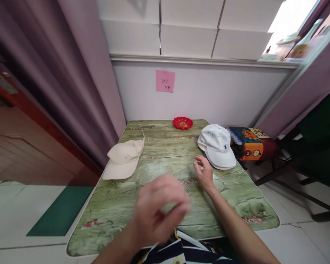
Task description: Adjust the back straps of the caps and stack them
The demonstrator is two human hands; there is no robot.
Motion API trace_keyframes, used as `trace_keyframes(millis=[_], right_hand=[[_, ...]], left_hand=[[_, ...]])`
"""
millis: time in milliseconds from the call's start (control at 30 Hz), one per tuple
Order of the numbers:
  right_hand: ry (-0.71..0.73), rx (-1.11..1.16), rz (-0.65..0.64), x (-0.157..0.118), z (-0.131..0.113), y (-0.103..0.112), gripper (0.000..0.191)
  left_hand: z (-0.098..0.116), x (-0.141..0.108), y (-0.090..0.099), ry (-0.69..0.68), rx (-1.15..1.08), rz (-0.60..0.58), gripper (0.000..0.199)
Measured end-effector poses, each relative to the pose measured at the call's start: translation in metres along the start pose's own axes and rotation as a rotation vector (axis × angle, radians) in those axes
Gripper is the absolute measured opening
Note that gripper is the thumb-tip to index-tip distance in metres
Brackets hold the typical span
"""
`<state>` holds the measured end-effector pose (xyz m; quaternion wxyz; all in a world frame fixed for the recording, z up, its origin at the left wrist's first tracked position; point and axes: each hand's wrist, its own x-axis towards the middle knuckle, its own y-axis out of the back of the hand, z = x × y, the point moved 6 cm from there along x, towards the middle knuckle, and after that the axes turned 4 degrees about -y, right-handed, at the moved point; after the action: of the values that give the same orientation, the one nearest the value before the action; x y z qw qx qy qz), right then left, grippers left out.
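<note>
My left hand [162,209] is raised over the near part of the table, blurred by motion. Its fingers curl loosely, with a gap between them and the thumb, and nothing shows in it. My right hand [205,172] is held open above the table, fingers apart and bent, close to the left side of the white cap. This white cap [216,141], with a small dark blue emblem, lies at the right edge, brim toward me; a second white brim shows beneath it. On the left lies a beige cap [123,156], its strap end sticking up at the back.
A red scalloped dish [183,123] stands at the back of the green wood-patterned table [159,163]. Behind it, a pink note [165,81] is stuck to the wall. At right are a stool with a patterned cover [253,145] and a dark chair. Curtains hang on both sides.
</note>
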<state>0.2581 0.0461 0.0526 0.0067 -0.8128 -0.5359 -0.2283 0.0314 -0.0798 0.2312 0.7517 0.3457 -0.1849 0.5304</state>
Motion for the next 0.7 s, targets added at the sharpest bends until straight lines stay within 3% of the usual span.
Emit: trace_keyframes(millis=[67,133,200,267,400,500,600,700], right_hand=[[-0.100,0.097,-0.133,0.004,0.008,-0.032,0.031],[-0.197,0.154,-0.232,0.006,0.019,-0.064,0.037],[-0.285,0.200,-0.290,0.006,0.031,-0.089,0.041],[-0.313,0.202,-0.314,0.003,0.041,-0.105,0.040],[-0.276,0.193,-0.326,-0.005,0.052,-0.113,0.036],[-0.252,0.188,-0.340,-0.007,0.052,-0.111,0.035],[-0.232,0.169,-0.353,-0.008,0.049,-0.111,0.034],[-0.218,0.153,-0.351,-0.007,0.046,-0.112,0.033]], left_hand=[[-0.054,0.001,-0.008,0.114,0.165,-0.019,0.011],[-0.116,-0.014,-0.002,0.282,0.318,0.013,0.019],[-0.168,-0.034,0.020,0.391,0.497,0.077,0.030],[-0.204,-0.050,0.055,0.448,0.673,0.140,0.042],[-0.234,-0.053,0.147,0.655,0.971,0.378,0.064],[-0.248,-0.040,0.197,0.851,0.977,0.460,0.086],[-0.269,-0.037,0.226,1.119,0.847,0.581,0.099],[-0.287,-0.044,0.235,1.309,0.761,0.626,0.113]])
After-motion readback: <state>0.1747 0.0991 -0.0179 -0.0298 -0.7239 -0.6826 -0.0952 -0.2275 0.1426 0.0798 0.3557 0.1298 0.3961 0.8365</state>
